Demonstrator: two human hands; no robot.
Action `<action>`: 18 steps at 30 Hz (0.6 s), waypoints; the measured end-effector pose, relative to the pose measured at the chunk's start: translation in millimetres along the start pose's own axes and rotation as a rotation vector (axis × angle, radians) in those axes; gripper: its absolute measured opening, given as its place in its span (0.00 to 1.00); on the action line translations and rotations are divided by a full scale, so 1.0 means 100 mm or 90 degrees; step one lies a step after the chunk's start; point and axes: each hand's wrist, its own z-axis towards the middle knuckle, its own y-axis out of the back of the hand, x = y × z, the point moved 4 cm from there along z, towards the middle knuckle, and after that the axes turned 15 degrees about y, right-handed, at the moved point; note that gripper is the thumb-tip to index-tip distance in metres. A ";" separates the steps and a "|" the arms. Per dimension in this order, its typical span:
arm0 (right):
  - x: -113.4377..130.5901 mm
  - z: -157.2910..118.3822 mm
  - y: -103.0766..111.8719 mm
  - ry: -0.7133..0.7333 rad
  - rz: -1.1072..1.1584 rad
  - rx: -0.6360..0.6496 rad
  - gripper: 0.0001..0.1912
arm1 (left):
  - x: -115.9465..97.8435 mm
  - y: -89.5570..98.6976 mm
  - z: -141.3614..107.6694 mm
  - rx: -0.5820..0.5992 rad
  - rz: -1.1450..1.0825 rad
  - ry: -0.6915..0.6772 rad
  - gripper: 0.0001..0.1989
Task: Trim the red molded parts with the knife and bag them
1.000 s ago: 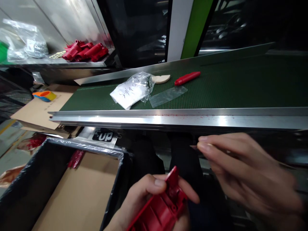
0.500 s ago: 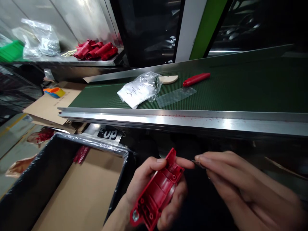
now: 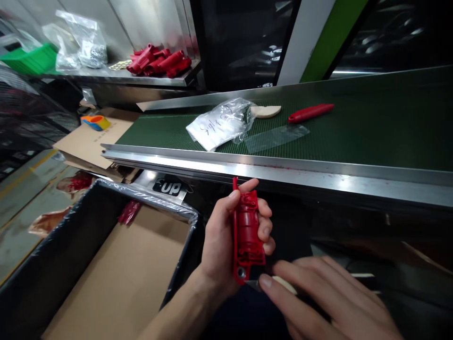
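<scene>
A red plastic shell (image 3: pixel 247 226) lies in my left hand (image 3: pixel 221 231), its hollow side up, with the thumb and fingers wrapped round its edges. A metal insert shows in the round lug at its lower end. My right hand (image 3: pixel 311 293) is just right of that end, pinching a small thin blade (image 3: pixel 253 284) whose tip is at the lug. Something pale shows beneath the right fingers; whether it belongs to the blade cannot be made out.
Beyond my hands runs a green conveyor (image 3: pixel 159 130) bearing a marked plastic bag (image 3: pixel 219 125), a cream half-round piece (image 3: pixel 266 111) and a red part (image 3: pixel 310 113). Red parts (image 3: pixel 155 61) are piled on a metal shelf. A black-lined box (image 3: pixel 120 269) stands at the left.
My left hand has turned the red shell more upright and raised it a little. My right hand has moved down and left, bringing the blade from the shell's upper end to its lower lug.
</scene>
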 end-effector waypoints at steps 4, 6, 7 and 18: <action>-0.04 0.00 0.01 -0.005 0.006 -0.007 0.12 | 0.00 0.00 -0.01 -0.004 -0.001 -0.005 0.19; -0.04 -0.04 0.00 0.001 0.015 0.005 0.12 | 0.00 0.00 -0.02 -0.011 0.000 -0.010 0.19; -0.03 -0.05 -0.01 0.007 0.020 0.015 0.13 | 0.00 -0.01 -0.03 -0.011 0.003 -0.012 0.19; -0.06 -0.03 -0.04 0.043 -0.028 0.060 0.16 | 0.00 0.02 -0.02 -0.044 0.018 -0.032 0.18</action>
